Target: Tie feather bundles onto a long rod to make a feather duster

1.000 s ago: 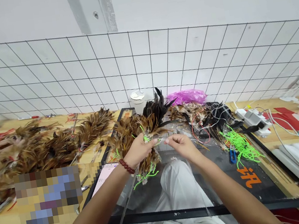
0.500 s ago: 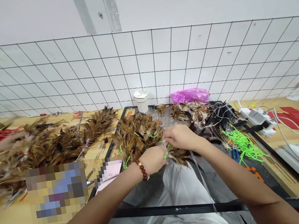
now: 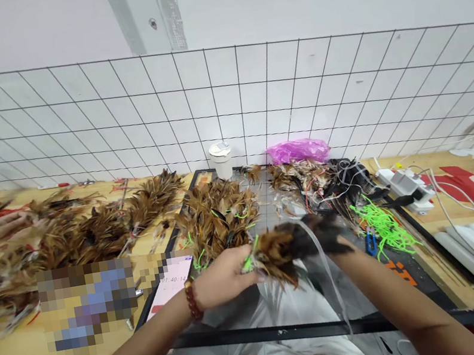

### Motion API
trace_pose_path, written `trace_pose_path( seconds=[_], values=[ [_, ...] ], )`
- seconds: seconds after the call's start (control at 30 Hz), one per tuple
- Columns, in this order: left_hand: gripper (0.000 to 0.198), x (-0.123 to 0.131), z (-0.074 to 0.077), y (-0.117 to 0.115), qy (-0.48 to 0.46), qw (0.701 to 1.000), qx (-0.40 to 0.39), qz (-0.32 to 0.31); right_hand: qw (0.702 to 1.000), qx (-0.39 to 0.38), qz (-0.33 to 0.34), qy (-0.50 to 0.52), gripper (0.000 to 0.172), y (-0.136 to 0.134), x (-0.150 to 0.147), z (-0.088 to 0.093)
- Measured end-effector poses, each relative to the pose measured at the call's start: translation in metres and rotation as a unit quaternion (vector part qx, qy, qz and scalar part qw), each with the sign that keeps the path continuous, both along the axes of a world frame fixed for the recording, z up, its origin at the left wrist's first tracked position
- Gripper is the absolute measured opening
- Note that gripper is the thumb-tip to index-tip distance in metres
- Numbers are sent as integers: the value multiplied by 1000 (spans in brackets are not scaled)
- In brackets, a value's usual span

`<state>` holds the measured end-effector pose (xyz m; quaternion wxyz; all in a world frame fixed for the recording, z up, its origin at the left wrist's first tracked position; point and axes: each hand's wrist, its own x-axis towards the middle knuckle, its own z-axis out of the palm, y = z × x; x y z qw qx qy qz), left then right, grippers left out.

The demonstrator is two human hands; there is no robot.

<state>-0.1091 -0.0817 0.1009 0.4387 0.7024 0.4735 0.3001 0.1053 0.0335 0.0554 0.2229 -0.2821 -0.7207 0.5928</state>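
Note:
My left hand (image 3: 221, 277) is closed round the stem end of a brown feather bundle (image 3: 278, 246) tied with a neon green cord (image 3: 247, 260). It wears a dark red bead bracelet (image 3: 191, 300). The bundle lies sideways above my lap, its dark tips pointing right. My right hand (image 3: 343, 246) is at those tips, and the feathers hide its fingers. A clear plastic sleeve (image 3: 327, 265) hangs around the tip end.
A heap of tied feather bundles (image 3: 220, 216) lies just behind, on a black-framed board (image 3: 290, 332). More feathers (image 3: 91, 232) cover the left table, where another person's hand (image 3: 4, 225) works. Green cords (image 3: 381, 226), a white cup (image 3: 221, 161), a pink bag (image 3: 296, 151) and a phone (image 3: 170, 279) are nearby.
The bundle has come off the heap, toward me and lower. It has turned sideways with its tips to the right. My right hand has moved from its stem end to its tips.

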Motion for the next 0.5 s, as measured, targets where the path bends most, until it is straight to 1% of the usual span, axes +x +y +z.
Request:
trace_pose_path(
  seconds=[0.03, 0.07, 0.13, 0.2, 0.27, 0.3, 0.37, 0.43, 0.5],
  values=[
    [22, -4, -1, 2, -66, 996, -47, 28, 1000, 0, 2, -3, 37, -1, 2, 1],
    [24, -8, -4, 5, -132, 984, -97, 64, 1000, -1, 3, -6, 37, -2, 3, 1],
    [30, -15, -11, 10, -249, 941, -190, 124, 1000, -4, 10, -16, 37, -5, 7, 0],
    [36, -21, -17, 15, -339, 896, -250, 139, 999, -15, 32, -36, 37, -7, 13, -3],
    [39, -25, -22, 19, -392, 869, -275, 127, 995, -31, 69, -65, 36, -7, 23, -6],
    [40, -27, -23, 20, -401, 864, -281, 120, 993, -42, 79, -77, 36, -5, 30, -7],
    [39, -30, -24, 19, -389, 868, -287, 112, 991, -76, 68, -87, 40, 4, 48, -8],
    [38, -33, -24, 18, -352, 885, -285, 108, 993, -104, 11, -60, 52, 14, 72, -6],
    [37, -35, -21, 15, -300, 907, -275, 105, 994, -90, -68, -10, 69, 24, 97, 0]
  ],
)
